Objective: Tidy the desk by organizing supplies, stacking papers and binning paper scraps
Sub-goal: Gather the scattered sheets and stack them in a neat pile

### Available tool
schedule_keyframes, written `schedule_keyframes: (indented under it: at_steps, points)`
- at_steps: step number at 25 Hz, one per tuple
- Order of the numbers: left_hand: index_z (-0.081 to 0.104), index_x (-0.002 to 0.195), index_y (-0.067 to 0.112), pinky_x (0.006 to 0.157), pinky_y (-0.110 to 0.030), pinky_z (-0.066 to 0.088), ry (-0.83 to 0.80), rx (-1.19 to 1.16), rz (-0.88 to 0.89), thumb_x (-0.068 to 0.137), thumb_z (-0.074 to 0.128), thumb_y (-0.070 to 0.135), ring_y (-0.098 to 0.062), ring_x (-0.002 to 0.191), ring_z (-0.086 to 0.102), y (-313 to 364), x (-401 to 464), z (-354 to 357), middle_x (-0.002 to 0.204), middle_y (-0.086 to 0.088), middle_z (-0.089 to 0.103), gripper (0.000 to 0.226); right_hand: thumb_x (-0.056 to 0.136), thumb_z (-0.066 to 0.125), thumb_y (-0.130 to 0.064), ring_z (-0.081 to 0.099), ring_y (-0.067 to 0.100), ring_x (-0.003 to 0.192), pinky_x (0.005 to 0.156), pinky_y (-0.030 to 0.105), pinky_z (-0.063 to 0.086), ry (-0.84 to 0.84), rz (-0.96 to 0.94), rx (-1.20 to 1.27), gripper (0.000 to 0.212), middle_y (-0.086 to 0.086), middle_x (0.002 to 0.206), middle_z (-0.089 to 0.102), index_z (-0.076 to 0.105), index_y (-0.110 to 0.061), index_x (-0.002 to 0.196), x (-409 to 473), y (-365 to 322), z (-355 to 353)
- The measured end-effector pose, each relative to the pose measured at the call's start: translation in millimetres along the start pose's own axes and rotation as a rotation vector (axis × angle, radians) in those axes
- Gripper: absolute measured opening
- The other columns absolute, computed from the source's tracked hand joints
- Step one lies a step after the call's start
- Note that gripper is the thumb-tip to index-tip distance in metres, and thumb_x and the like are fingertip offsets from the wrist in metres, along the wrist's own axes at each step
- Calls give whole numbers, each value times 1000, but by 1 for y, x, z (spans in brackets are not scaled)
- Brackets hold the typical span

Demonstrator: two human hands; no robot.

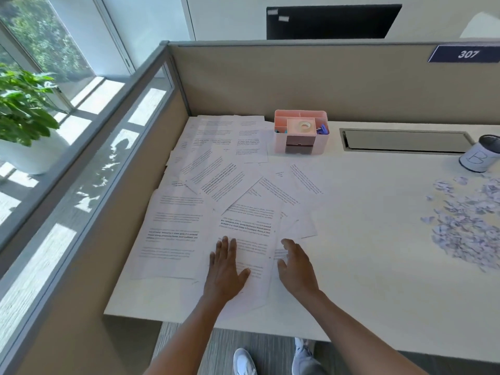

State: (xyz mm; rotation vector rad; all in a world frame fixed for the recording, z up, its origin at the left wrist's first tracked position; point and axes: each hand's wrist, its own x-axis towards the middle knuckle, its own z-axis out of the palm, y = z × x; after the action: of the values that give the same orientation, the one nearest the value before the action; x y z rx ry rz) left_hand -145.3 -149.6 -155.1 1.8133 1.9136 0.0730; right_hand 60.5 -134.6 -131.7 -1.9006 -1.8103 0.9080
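Left hand (226, 269): flat, fingers straight and spread, pressing on the nearest printed sheet (251, 239); nothing gripped.
Right hand (295, 266): just beside the left, fingers loosely extended, hovering at or touching that sheet's right edge; contact hard to tell; holding nothing.
Loose printed papers (216, 180): fanned out ahead and to the left of both hands, overlapping at odd angles, some skewed.
Handling, as a judgement: light, thin, floppy, slippery sheet on sheet; easy to crease or scatter. Best swept together with flat palms, then taken by opposite long edges and squared on the desk (365, 280).
Paper scraps (465, 220): pale lilac heap well off to the right of the right hand; featherweight, likely to drift, better scooped than pinched.
Tin can (481, 154): beyond the scraps, far right, probable bin.
Pink organizer (301, 131): well ahead of the hands, tape roll (304, 126) inside.
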Motion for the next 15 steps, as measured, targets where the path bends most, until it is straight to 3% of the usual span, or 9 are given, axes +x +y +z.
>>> schedule_keyframes:
  at_steps: [7,15]
  points:
    - [-22,156,14,121,-47,-12,-148,112,21,85,56,71,-31,150,-28,-1,6,4,161,-12,-34,119,92,56,-16,51,25,120,95,33,45,-32,143,-4,49,8,130,49,39,-15,138,-4,-26,18]
    - [-26,154,13,121,-48,-15,-170,93,25,91,52,66,-31,147,-34,-2,4,5,157,-13,-40,113,89,62,-16,53,23,117,97,31,44,26,300,180,48,9,126,54,45,-11,133,3,-39,21]
